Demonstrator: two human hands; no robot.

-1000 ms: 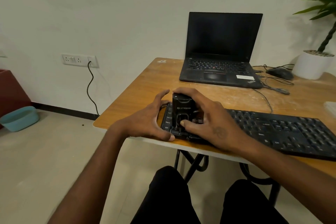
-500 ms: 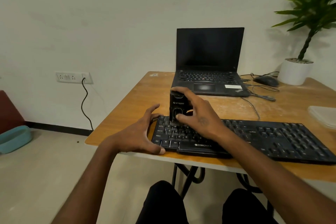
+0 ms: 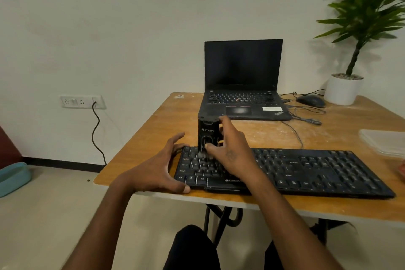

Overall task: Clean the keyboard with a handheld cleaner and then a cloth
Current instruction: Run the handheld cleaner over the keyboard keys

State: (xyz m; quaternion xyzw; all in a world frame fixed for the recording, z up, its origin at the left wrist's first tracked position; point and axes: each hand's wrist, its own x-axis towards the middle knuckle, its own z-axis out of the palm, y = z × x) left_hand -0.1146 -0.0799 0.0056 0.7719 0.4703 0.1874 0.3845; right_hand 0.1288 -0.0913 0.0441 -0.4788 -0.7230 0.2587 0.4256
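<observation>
Hands, two: right hand (image 3: 231,155) grips one cleaner (image 3: 208,136) (upright).

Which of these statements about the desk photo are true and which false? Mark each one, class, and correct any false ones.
1. The right hand holds the handheld cleaner upright on the keyboard. True.
2. The cleaner stands at the keyboard's right end. False: it stands at the left end.
3. The left hand steadies the keyboard's left edge, fingers spread. True.
4. The laptop is closed. False: it is open, with a dark screen.
5. A potted plant stands at the table's far right. True.
</observation>
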